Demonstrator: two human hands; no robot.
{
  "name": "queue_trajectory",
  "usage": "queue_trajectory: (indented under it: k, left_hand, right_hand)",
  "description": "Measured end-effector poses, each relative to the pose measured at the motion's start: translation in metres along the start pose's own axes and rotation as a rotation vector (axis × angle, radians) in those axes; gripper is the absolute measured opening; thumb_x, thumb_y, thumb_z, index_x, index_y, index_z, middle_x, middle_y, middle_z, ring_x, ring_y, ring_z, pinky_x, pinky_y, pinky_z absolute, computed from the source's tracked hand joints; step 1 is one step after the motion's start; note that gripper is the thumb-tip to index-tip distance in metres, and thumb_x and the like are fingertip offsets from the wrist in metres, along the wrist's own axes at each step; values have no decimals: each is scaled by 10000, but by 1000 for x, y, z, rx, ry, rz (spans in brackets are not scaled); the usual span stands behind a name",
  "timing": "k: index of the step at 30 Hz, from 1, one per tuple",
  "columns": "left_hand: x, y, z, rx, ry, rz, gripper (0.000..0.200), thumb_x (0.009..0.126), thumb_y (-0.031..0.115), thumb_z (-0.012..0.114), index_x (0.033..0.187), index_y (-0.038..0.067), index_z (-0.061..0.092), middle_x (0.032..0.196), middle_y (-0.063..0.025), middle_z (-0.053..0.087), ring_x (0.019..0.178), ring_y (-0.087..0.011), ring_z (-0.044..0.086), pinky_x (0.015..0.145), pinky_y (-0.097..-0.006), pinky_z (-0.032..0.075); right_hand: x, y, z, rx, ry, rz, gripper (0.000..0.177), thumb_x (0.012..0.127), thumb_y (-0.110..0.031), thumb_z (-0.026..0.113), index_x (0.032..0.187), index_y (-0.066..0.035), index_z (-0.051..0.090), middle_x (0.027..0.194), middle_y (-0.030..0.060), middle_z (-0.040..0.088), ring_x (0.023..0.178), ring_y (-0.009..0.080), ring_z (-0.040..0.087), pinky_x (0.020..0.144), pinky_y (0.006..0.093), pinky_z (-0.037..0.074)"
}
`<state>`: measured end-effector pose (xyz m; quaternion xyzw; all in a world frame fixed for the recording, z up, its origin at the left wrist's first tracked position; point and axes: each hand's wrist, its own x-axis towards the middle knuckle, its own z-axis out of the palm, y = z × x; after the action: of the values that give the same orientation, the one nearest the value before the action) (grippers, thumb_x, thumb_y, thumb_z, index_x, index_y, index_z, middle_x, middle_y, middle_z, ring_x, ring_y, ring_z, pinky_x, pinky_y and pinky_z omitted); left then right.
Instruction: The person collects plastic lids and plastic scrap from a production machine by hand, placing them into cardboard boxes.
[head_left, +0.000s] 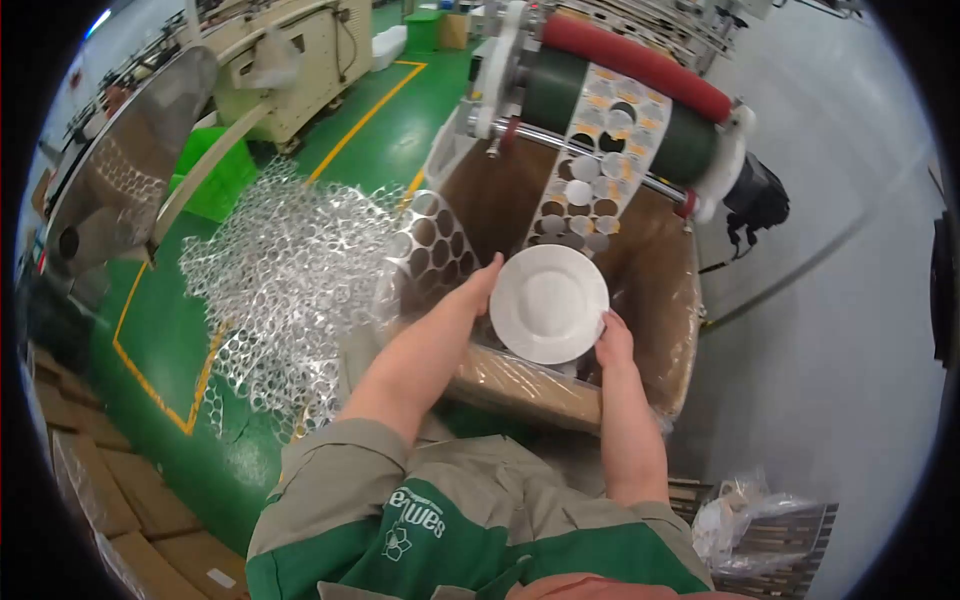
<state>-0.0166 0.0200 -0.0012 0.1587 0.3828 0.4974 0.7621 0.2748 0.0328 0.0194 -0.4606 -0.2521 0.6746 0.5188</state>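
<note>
A round white plate [550, 303] with a wide rim is held between my two hands above the near side of a plastic-lined cardboard box [520, 385]. My left hand [485, 284] grips the plate's left edge, its thumb pointing up along the rim. On the lower right edge, my right hand [614, 340] has hold of it too. Both hands' remaining fingers are mostly hidden. Just beyond the plate, a printed strip with round cut-outs and discs [590, 180] hangs from the rollers down into the box.
A red roller [640, 62] and a dark green roller [550, 92] span the box's far side. Heaped silvery punched scrap [290, 270] covers the green floor at left. A green bin [212, 175] and beige machine [300, 65] stand behind it. Flattened cardboard [130, 490] lies lower left.
</note>
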Motion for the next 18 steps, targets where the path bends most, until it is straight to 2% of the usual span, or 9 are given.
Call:
queue_trajectory:
  k: [1,3,7,10,11,12,14,16,18]
  left_hand:
    - [-39,15,34,-112,-108,-96,698,872,609,261,1205,37,483,1218,-115,522,1122,-265,490,950,-435,372]
    - [-59,25,48,-53,-5,-20,750,853,645,248,1229,32,461,1226,-114,513,1161,-262,442,977,-420,328]
    - [-41,21,34,-65,31,149,671,869,602,314,1142,35,546,1161,-84,553,1106,-230,452,975,-345,275]
    - [-34,16,28,-19,82,187,412,862,359,526,1108,31,572,1106,-80,582,1083,-206,462,948,-300,301]
    - [-30,14,26,-16,78,187,412,862,359,526,1108,31,572,1106,-80,582,1083,-206,462,948,-300,301]
    - [-30,14,25,-23,66,208,379,838,267,567,1126,20,552,1144,-94,557,1077,-193,474,975,-293,287]
    - [-28,12,25,-25,52,229,376,814,176,608,1143,10,533,1181,-108,532,1071,-180,485,1002,-287,272]
    - [-21,6,22,33,167,388,424,803,102,566,1203,-6,478,1119,-113,562,1095,-195,468,944,-299,329]
    - [-19,7,15,40,134,332,465,834,116,541,1265,2,408,1211,-149,499,1160,-220,438,945,-319,359]
  right_hand:
    - [-17,-13,16,106,-92,2,301,896,-175,483,1120,26,498,1094,133,560,1020,242,533,914,359,409]
    - [-26,-24,27,250,-152,34,416,921,-379,426,1058,-2,534,1066,90,583,1010,199,531,932,349,378]
    - [-27,-22,30,150,-176,-45,453,901,-435,435,1022,-12,545,1045,73,591,1051,194,494,971,326,314]
    - [-16,-11,22,-30,-112,-95,652,858,-500,480,1243,23,418,1323,138,390,1282,205,263,1064,359,146]
    - [-13,-9,18,-83,-52,-110,773,837,-503,511,1336,33,261,1406,182,229,1338,239,120,1075,414,86]
    - [-16,-11,19,-79,-51,-113,773,837,-503,511,1336,33,261,1406,182,229,1338,239,120,1075,414,86]
    - [-19,-17,23,123,276,288,753,852,-472,502,1340,35,234,1405,201,209,1338,274,99,1070,463,89]
    - [-14,-13,10,107,-14,364,485,907,-330,463,1268,-16,386,1208,150,499,1176,301,419,1012,478,287]
    - [-10,-6,12,154,-69,274,349,907,-229,487,1191,-26,466,1101,95,578,1056,244,526,962,415,371]
